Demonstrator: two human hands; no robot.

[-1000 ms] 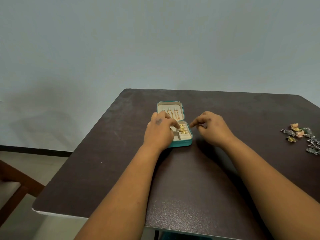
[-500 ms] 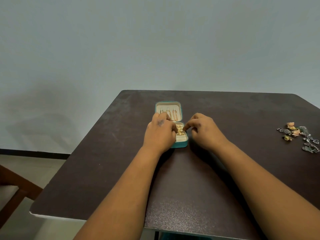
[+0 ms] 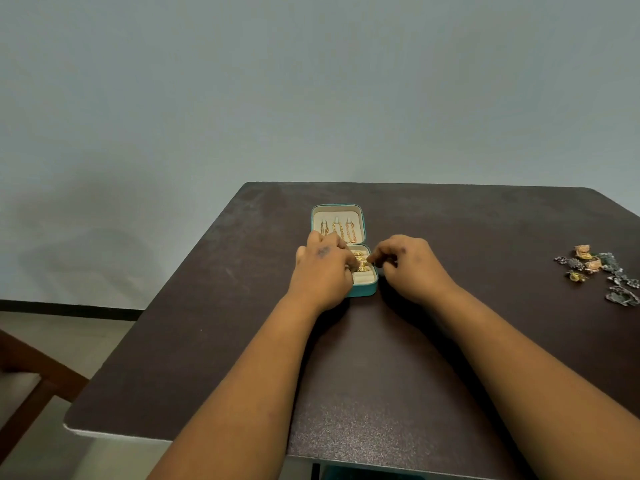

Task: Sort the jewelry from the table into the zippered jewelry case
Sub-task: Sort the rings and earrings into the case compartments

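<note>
Task approx. halfway: jewelry case (image 3: 362, 290) lies open btwn both hands, gold chains (image 3: 337, 230) in lid, gold pcs (image 3: 360, 263) in tray. Left hand (image 3: 323, 271) and right hand (image 3: 408, 268), fingers curled, work those pcs; actual grip unclear. Loose jewelry (image 3: 602, 271) well right of right hand on worktop (image 3: 398, 375), unsorted.
</note>
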